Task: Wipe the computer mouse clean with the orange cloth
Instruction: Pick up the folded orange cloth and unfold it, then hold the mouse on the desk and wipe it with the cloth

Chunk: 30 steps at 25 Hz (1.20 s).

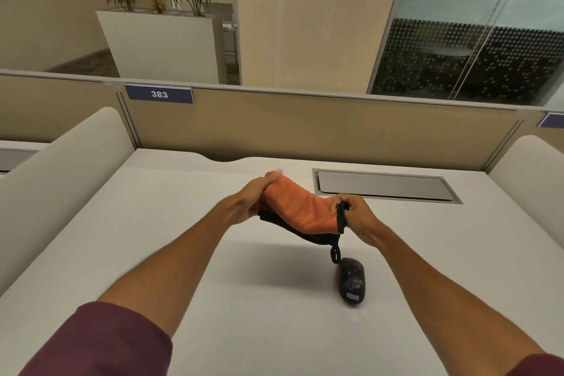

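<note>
An orange cloth (pixel 297 207) with a black underside and a black hanging loop is stretched in the air above the white desk (pixel 183 223). My left hand (pixel 253 200) grips its left end and my right hand (pixel 355 214) pinches its right end at the black edge. A black computer mouse (pixel 351 284) lies on the desk below and slightly nearer than my right hand, just under the dangling loop. Neither hand touches the mouse.
A grey metal cable hatch (pixel 384 186) is set into the desk behind the cloth. A beige partition (pixel 305 128) with a label "383" closes the far side. Rounded white dividers (pixel 61 180) flank the desk left and right.
</note>
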### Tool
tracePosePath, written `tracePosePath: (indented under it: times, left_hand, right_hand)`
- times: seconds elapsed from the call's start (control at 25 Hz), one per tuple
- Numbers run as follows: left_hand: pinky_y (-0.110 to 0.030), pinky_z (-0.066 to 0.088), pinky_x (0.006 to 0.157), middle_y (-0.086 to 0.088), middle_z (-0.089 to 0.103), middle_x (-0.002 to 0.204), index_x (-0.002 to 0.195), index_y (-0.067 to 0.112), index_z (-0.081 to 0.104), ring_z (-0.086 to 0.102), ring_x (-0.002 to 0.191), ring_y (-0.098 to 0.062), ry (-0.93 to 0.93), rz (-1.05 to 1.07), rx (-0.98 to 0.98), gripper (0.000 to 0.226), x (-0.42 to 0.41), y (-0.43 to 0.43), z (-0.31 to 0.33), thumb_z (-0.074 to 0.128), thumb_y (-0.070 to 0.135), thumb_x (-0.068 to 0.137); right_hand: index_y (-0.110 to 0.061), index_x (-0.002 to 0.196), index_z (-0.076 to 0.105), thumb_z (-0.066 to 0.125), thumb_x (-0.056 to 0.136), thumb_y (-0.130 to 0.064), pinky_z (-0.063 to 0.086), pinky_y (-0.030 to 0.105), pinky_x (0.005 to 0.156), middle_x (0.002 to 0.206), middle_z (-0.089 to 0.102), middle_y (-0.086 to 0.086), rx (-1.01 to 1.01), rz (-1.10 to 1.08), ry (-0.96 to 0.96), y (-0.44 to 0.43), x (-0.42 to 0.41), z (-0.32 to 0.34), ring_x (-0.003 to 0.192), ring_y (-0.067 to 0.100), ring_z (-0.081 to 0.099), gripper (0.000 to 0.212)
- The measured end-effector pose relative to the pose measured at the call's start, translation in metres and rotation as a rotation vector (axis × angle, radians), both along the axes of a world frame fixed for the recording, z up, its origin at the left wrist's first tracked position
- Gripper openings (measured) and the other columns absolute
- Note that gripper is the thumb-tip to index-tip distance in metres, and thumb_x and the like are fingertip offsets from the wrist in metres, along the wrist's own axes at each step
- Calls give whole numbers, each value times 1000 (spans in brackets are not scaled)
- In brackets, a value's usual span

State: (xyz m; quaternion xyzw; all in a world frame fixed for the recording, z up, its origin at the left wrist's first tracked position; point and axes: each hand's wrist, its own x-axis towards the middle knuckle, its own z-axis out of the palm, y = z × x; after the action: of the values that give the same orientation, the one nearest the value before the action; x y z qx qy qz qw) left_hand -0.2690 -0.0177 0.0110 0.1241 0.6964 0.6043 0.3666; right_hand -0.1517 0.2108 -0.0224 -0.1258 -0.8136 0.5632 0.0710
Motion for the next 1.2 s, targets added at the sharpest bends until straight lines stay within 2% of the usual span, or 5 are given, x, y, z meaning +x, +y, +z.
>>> tracePosePath:
  times: [0.28, 0.48, 0.68, 1.0, 1.2]
  left_hand:
    - [-31, 51, 60, -7, 58, 84, 94, 12, 55, 56, 76, -19, 152, -10, -19, 17, 23, 26, 26, 66, 18, 83]
    - [-30, 55, 57, -10, 61, 84, 97, 9, 47, 65, 69, -20, 213, 62, 47, 23, 38, 60, 50, 65, 17, 87]
    - [-27, 57, 59, -7, 58, 79, 97, 9, 43, 64, 59, -13, 87, 176, 261, 25, 62, 98, 62, 63, 23, 91]
    - [-30, 47, 87, -3, 59, 117, 114, 18, 50, 58, 111, -24, 532, 322, -95, 51, 130, 109, -29, 51, 62, 87]
    - [-45, 18, 120, 1, 23, 159, 149, 27, 16, 21, 145, -21, 662, 116, -414, 108, 181, 106, -125, 58, 81, 66]
  right_hand:
    - [-16, 102, 54, 71, 72, -2, 47, 22, 76, 114, 48, -1, 387, 293, -261, 6, 30, -3, 104, 21, 50, 37]
    - [-33, 131, 29, 79, 64, -54, 38, 14, 91, 129, 40, -16, 332, 332, 100, -5, 29, 30, 116, 2, 45, 86]
    - [-11, 138, 37, 71, 82, -8, 46, 31, 100, 134, 49, 1, 196, 199, 484, 4, 23, 32, 121, 15, 52, 66]
    - [-26, 127, 49, 50, 82, 10, 51, 31, 90, 118, 61, -8, 366, 79, 302, 64, 43, 8, 106, 10, 58, 58]
    - [-20, 133, 46, 51, 84, 11, 44, 33, 96, 128, 57, 7, 585, 171, 128, 92, 62, -21, 113, 23, 54, 59]
